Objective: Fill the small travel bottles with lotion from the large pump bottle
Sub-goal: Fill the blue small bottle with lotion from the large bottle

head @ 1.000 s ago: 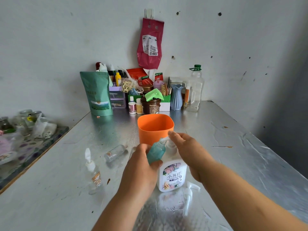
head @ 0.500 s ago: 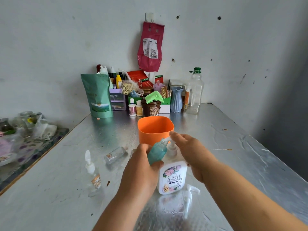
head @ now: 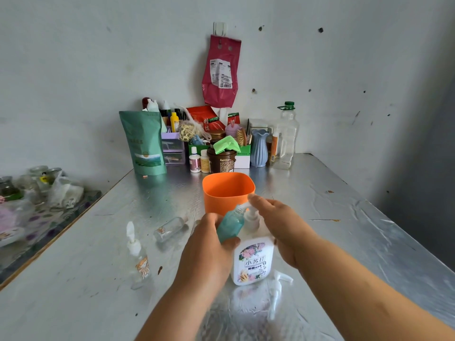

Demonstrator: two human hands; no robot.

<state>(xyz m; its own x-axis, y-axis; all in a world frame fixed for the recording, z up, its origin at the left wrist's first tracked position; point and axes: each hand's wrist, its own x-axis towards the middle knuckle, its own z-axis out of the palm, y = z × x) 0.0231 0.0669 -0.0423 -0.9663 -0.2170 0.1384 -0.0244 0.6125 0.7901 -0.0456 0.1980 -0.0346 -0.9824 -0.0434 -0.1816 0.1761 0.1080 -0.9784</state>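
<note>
The large white pump bottle [head: 253,263] with a flower label stands on the metal table [head: 320,217] in front of me. My right hand [head: 278,225] rests on its pump head, fingers stretched over the top. My left hand [head: 209,247] grips a small teal travel bottle [head: 230,223], tilted with its open neck against the pump nozzle. A clear small bottle [head: 171,228] lies on its side to the left. Another clear small bottle with a white pump top [head: 138,259] stands upright nearer me on the left.
An orange cup [head: 227,193] stands just behind the pump bottle. A loose white pump part [head: 277,291] lies on the table to the right of the bottle's base. Bottles, a green pouch [head: 142,143] and jars crowd the back wall. A cluttered side table [head: 29,205] adjoins on the left.
The pump head has risen a little under my right hand. The teal bottle stays at the nozzle in my left hand.
</note>
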